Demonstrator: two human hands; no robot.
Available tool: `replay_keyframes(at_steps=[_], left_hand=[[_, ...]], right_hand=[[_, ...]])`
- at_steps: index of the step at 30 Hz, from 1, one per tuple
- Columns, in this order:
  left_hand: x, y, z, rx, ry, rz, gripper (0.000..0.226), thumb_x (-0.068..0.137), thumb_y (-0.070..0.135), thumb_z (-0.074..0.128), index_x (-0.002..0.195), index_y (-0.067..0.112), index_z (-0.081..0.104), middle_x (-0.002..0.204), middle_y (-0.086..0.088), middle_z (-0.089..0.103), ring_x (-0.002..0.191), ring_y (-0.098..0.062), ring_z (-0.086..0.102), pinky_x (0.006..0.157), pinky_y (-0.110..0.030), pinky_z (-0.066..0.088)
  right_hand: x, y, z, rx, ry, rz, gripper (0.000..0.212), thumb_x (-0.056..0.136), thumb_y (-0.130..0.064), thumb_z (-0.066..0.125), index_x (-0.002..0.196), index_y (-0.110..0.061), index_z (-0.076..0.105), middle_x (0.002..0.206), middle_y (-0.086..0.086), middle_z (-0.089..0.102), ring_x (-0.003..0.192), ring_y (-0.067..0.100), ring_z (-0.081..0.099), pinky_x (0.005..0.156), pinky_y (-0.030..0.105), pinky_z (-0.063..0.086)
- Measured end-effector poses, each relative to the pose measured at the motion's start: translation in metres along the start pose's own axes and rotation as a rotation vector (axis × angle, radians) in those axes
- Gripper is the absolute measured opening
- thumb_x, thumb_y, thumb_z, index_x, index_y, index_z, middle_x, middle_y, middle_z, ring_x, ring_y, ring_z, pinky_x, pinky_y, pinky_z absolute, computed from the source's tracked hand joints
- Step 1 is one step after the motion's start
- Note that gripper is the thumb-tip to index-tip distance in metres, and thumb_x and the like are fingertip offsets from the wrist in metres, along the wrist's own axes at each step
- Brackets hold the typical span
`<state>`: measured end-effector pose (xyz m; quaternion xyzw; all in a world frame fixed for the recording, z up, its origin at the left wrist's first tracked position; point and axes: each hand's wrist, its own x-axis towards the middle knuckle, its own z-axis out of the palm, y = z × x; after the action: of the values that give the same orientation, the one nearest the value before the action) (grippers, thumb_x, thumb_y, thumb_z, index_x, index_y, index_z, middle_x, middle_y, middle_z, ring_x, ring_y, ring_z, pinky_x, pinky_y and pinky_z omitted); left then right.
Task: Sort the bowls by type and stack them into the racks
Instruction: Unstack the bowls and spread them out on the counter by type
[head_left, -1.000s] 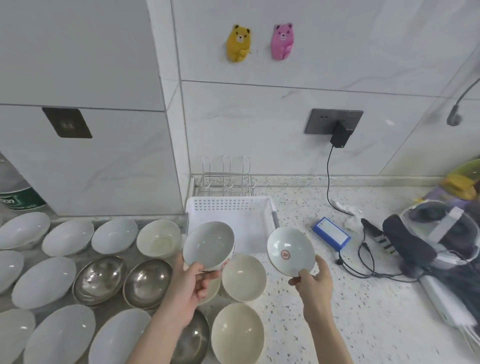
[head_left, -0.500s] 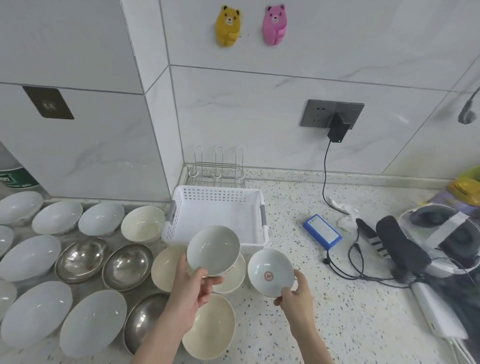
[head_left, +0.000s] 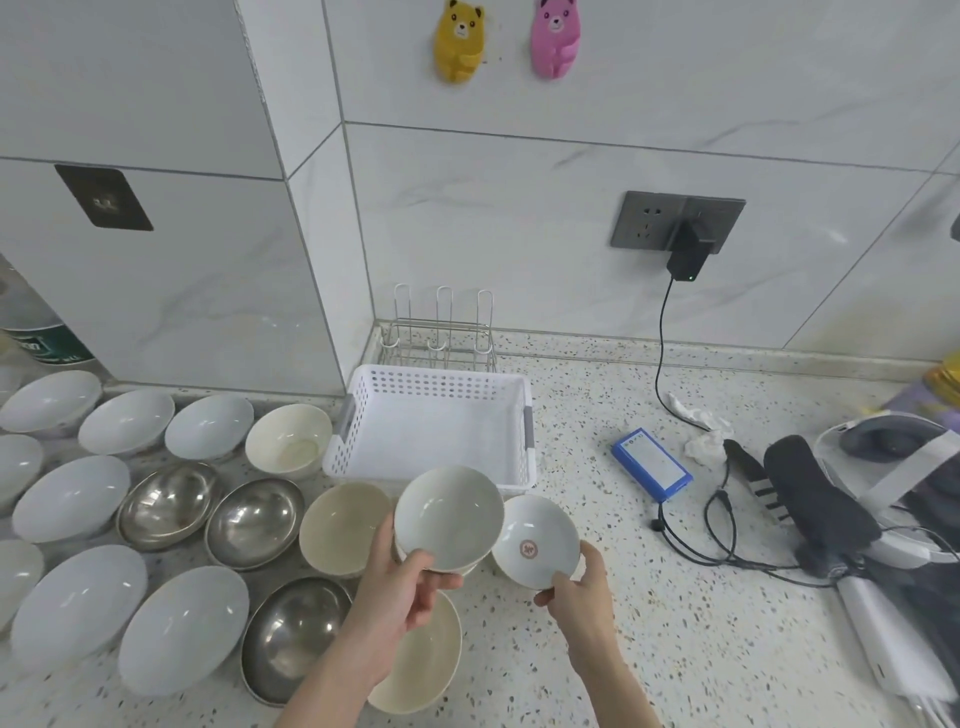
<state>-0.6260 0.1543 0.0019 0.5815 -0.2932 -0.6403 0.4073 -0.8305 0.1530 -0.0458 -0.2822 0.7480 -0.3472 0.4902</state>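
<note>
Basket (head_left: 436, 431) before wire rack (head_left: 439, 332), bowls (head_left: 171, 504) left.

Before me stands a wall (head_left: 519, 218) of large white marble-look tiles with grey grout lines, turning a corner at my left. A grey socket plate (head_left: 670, 222) carries a black plug. Two bear-shaped hooks, yellow (head_left: 459, 41) and pink (head_left: 555, 37), hang above. The speckled terrazzo countertop (head_left: 675, 623) is evenly lit.

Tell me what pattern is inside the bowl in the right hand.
White bowl with one round red emblem at its centre, seen in the head view.
</note>
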Motion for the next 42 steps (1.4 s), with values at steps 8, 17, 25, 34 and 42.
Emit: replay_keyframes(at_steps=[8,17,25,34,42], left_hand=[[0.001,-0.016,0.009,0.103,-0.121,-0.029,0.066,0.093,0.003,0.045,0.132,0.055,0.036,0.076,-0.021,0.073,0.043,-0.011,0.048,0.037,-0.019,0.024],[-0.009,-0.028,0.032,0.286,-0.302,-0.065,0.067,0.093,0.004,0.044,0.135,0.055,0.032,0.074,-0.019,0.072,0.035,-0.008,0.042,0.039,-0.020,0.025],[-0.025,-0.038,0.050,0.409,-0.333,-0.047,0.071,0.086,0.010,0.043,0.109,0.076,0.039,0.090,-0.001,0.066,0.055,-0.011,0.063,0.040,-0.019,0.028],[-0.027,-0.055,0.052,0.550,-0.383,0.019,0.065,0.085,0.022,0.043,0.098,0.084,0.028,0.117,0.019,0.058,0.066,-0.013,0.074,0.047,-0.011,0.043],[-0.032,-0.054,0.050,0.904,-0.385,0.004,0.114,0.072,0.048,0.069,0.152,0.034,-0.010,0.138,0.008,0.048,0.104,-0.015,0.066,0.084,-0.027,0.054]], right_hand=[[0.001,0.008,-0.017,0.090,-0.106,0.077,0.052,0.097,-0.036,0.055,0.143,-0.033,0.032,0.069,0.009,0.075,0.040,0.011,0.037,0.038,0.021,0.030],[-0.024,0.021,-0.033,0.146,0.118,-0.201,0.028,0.100,-0.033,0.046,0.094,-0.021,0.070,0.056,0.000,0.059,0.051,0.013,0.042,0.055,0.029,0.039],[-0.040,0.043,-0.047,0.206,-0.003,-0.247,0.031,0.085,-0.041,0.051,0.062,-0.021,0.055,0.053,-0.006,0.032,0.047,0.011,0.027,0.043,0.019,0.026],[-0.038,0.067,-0.050,0.030,0.001,-0.182,0.027,0.065,-0.021,0.051,0.085,-0.009,0.065,0.047,-0.003,0.042,0.045,0.014,0.033,0.046,0.025,0.029],[-0.040,0.068,-0.046,-0.008,-0.041,-0.171,0.021,0.071,-0.016,0.053,0.085,-0.008,0.065,0.051,0.005,0.044,0.049,0.018,0.032,0.050,0.028,0.029]])
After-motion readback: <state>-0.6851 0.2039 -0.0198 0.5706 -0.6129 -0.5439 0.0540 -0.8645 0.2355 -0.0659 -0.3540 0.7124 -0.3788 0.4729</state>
